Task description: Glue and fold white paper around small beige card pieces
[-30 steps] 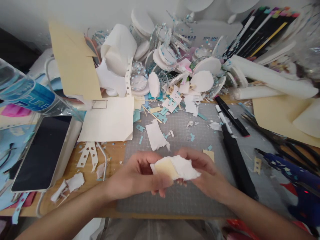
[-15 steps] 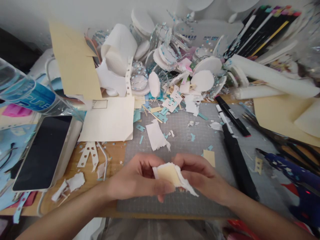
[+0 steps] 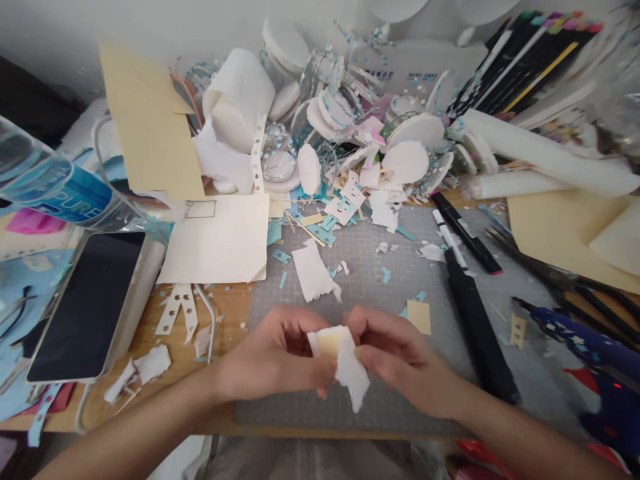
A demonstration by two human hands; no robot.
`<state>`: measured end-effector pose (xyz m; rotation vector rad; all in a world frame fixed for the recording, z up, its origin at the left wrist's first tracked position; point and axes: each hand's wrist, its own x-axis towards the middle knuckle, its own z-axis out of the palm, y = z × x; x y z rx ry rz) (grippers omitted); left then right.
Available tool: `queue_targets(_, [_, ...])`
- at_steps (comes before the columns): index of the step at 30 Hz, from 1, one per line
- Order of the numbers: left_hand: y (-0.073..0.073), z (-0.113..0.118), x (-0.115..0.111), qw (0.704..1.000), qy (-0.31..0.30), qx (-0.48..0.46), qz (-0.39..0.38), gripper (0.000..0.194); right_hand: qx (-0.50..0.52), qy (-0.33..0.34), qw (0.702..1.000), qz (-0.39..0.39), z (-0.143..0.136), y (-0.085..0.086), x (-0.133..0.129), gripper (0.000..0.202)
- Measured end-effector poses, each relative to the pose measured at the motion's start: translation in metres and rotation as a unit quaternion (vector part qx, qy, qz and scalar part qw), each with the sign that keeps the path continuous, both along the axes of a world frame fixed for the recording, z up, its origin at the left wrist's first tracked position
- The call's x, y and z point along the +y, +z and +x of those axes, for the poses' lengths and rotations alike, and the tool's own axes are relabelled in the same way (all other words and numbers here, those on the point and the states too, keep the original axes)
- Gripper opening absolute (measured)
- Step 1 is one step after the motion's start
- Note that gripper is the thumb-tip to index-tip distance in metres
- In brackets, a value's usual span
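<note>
Grayish wall (image 3: 200, 23) is rising behind a wooden table (image 3: 233, 313), and a gray cutting mat (image 3: 400, 410) is covering the middle of it. Seen from the head camera, the only view, a heap of white discs (image 3: 405, 162) is filling the back, with small teal and cream cuttings (image 3: 320, 232) spilling onto the mat's far edge. At the sides, a phone (image 3: 87, 303) is resting on the left and a blue glue gun (image 3: 570, 330) on the right, while a long black pen (image 3: 477, 327) is lying across the mat.

Just above the near part of the mat, a small cream paper piece (image 3: 329, 343) is being held between the hands. The left hand (image 3: 265, 360) is clamping its left part, thumb across the front; the right hand (image 3: 405, 357) is pinching at the right side, thumb and forefinger seemingly closed on a torn white layer (image 3: 354, 380), whose ragged end is hanging down.

As for progress, the work is looking partway along: cream is showing on part of the face, while the white layer is covering the right part and appears not yet to be off. Beyond the hands, a torn white scrap (image 3: 311, 270) is lying on the mat, and a cream square (image 3: 419, 317) is lying near the right hand.
</note>
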<state>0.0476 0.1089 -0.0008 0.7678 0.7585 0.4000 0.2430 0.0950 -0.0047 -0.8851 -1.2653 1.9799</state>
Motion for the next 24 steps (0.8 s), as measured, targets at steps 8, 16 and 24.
queue_targets(8, [0.001,0.003,0.001,0.999,-0.009,0.037,0.027,0.012,-0.09,-0.016,0.984,0.151,0.004,-0.012,-0.003,0.017])
queue_targets(16, [0.001,0.003,0.0,0.998,-0.02,0.038,0.047,0.01,-0.12,-0.046,0.962,0.239,0.003,-0.01,-0.003,0.018])
queue_targets(24, [0.002,0.005,0.0,0.998,0.011,-0.032,0.054,0.024,-0.139,-0.079,0.939,0.306,0.003,-0.01,-0.001,0.02])
